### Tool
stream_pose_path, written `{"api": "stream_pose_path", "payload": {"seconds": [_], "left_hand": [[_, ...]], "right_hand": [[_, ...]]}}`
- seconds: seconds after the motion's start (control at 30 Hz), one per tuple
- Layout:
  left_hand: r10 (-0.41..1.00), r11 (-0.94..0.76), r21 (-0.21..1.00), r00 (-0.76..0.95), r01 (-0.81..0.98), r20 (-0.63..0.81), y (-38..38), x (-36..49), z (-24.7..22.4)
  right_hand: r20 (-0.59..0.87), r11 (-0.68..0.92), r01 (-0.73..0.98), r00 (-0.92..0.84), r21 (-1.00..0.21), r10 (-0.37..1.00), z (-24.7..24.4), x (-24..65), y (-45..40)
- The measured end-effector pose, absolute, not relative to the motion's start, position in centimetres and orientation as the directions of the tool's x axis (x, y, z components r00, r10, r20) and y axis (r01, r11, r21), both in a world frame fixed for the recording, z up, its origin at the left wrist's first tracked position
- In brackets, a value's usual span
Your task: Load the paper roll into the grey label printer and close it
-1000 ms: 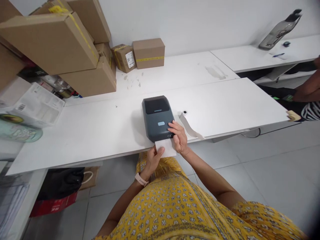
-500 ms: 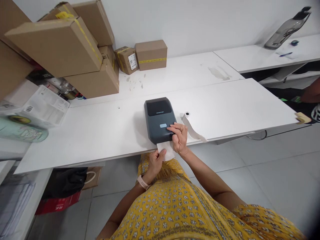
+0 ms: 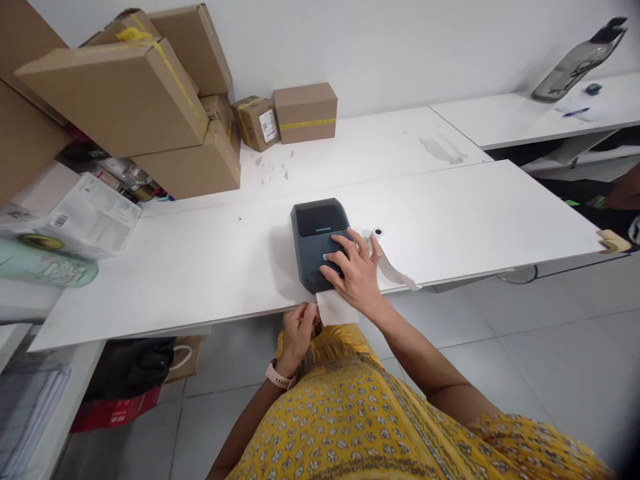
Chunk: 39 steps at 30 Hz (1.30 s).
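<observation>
A dark blue-grey printer [image 3: 320,220] stands near the front edge of the white table. White paper [image 3: 336,309] sticks out of its near end and hangs over the edge. My right hand [image 3: 354,270] rests on the printer's top with its fingers spread, one fingertip at the light button. Just left of the paper, below the table edge, my left hand [image 3: 300,328] has its fingers curled together; whether anything is between them is hidden. A small paper roll [image 3: 377,233] lies right of the printer, its loose strip [image 3: 397,274] reaching the front edge.
Cardboard boxes [image 3: 115,100] are stacked at the back left, with two smaller ones [image 3: 306,113] against the wall. A white carton [image 3: 97,213] and a green cylinder [image 3: 55,263] stand at the left. A bottle [image 3: 573,67] is at the far right, near part of another person [image 3: 625,193].
My right hand has moved from the printer's right front corner onto its top, and its fingers have spread. The left hand has let go of the paper and shifted slightly left.
</observation>
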<state>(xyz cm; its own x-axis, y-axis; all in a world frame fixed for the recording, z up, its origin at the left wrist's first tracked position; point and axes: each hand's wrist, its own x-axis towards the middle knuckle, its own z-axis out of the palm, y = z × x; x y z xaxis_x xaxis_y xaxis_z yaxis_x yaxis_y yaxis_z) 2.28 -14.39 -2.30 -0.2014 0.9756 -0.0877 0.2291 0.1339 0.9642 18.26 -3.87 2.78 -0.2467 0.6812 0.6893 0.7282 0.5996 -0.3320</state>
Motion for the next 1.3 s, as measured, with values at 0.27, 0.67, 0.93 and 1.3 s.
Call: {"api": "stream_pose_path", "payload": {"seconds": [0.27,0.67,0.93,1.3], "left_hand": [[0.886,-0.148,0.897,-0.347,0.416,0.307,-12.2,2.1,-1.8],[0.928,-0.161,0.949,-0.286,0.27,0.239,-11.0,2.9,-2.1],[0.829,-0.407,0.913,-0.413,0.017,0.377,-4.6,2.0,3.5],[0.949,-0.038,0.878,-0.259,0.477,0.182,3.4,1.0,0.7]], "right_hand": [[0.658,0.592,0.695,-0.227,-0.407,0.718,1.1,19.0,-4.1],[0.518,0.477,0.357,0.023,-0.803,0.855,-1.7,19.8,-6.4],[0.63,0.616,0.302,-0.059,-0.728,0.774,6.3,19.7,0.2],[0.655,0.604,0.551,-0.13,-0.576,0.744,13.1,15.7,17.0]]}}
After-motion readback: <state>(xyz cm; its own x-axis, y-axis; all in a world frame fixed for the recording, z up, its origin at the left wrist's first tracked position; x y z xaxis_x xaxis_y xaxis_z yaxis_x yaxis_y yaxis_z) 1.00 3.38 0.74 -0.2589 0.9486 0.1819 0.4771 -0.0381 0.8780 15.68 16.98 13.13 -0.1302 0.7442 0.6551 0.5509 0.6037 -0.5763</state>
